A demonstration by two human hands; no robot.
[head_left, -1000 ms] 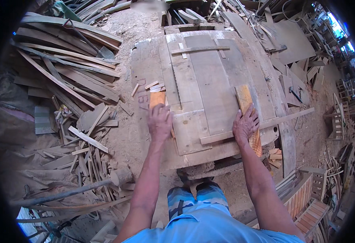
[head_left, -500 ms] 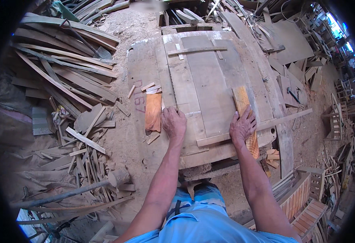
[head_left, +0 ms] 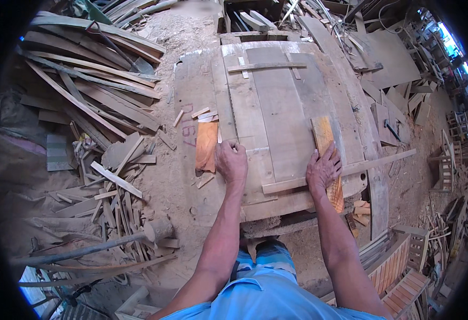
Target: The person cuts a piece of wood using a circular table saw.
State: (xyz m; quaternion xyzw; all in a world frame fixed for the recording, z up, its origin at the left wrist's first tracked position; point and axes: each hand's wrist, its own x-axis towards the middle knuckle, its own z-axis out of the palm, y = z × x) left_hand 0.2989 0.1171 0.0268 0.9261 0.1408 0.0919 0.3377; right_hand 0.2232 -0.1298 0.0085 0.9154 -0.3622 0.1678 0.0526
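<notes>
My right hand (head_left: 323,169) lies over a yellowish wooden board (head_left: 322,130), its thumb at the board's left side and its fingers forward on top. The board crosses a long pale batten (head_left: 378,164) on the worn wooden worktable (head_left: 191,88). My left hand (head_left: 232,162) is closed, fingertips pinched together; whatever they hold, if anything, cannot be made out. It is beside an orange-brown wood block (head_left: 206,144) and just short of a dark, jagged-edged slit (head_left: 232,109) in the tabletop. Small wood offcuts (head_left: 207,115) lie at the block's far end.
Long planks (head_left: 92,69) are heaped at the far left, with scrap sticks (head_left: 119,208) nearer. A thin crosspiece (head_left: 266,67) lies at the table's far end. A hammer (head_left: 391,129) rests on sheet pieces at the right, and a slatted wooden piece (head_left: 391,258) stands near right.
The whole view has shifted slightly, so the table appears a little further right. My left hand's fingertips have drawn up into a pinch. My right hand stays on the board.
</notes>
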